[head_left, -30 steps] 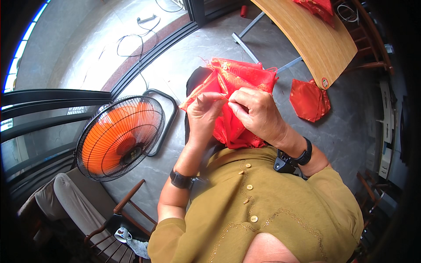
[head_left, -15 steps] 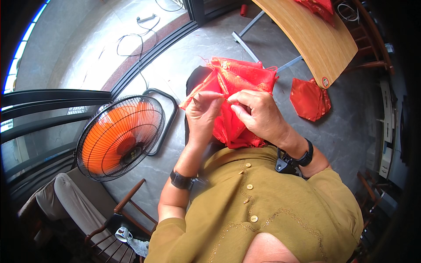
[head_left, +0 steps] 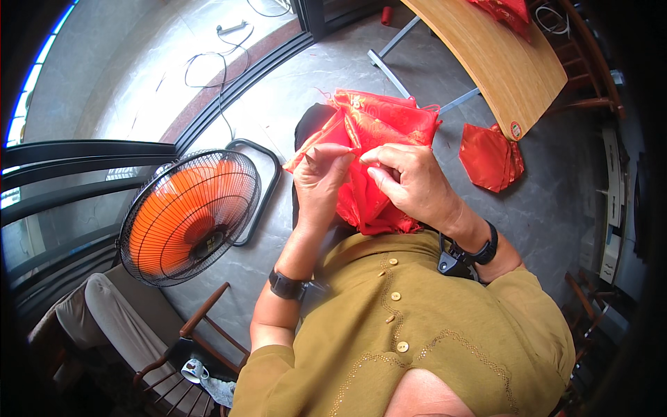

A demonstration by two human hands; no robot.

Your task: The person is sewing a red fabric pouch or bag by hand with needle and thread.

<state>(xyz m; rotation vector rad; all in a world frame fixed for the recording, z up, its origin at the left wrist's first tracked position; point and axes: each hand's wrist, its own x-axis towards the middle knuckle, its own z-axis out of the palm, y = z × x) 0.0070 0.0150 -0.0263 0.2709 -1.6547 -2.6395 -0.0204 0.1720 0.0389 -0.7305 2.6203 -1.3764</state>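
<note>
Table: pale wood top (head_left: 507, 76), upper right; bunched red cloth (head_left: 506, 15) on its far end, at the frame's top edge.
Floor: grey, marbled (head_left: 545, 208); wide fan (head_left: 191, 219) standing at left, small red cylinder (head_left: 386, 16) near top centre.
Pale ground: upper left (head_left: 153, 42); dark cord (head_left: 224, 80) looped across it.
Lap: dark trousers (head_left: 306, 126), centre; red patterned fabric (head_left: 396, 125) heaped on top.
Chair: wooden (head_left: 206, 310), lower left; grey-blue cloth (head_left: 221, 391) on it.
</note>
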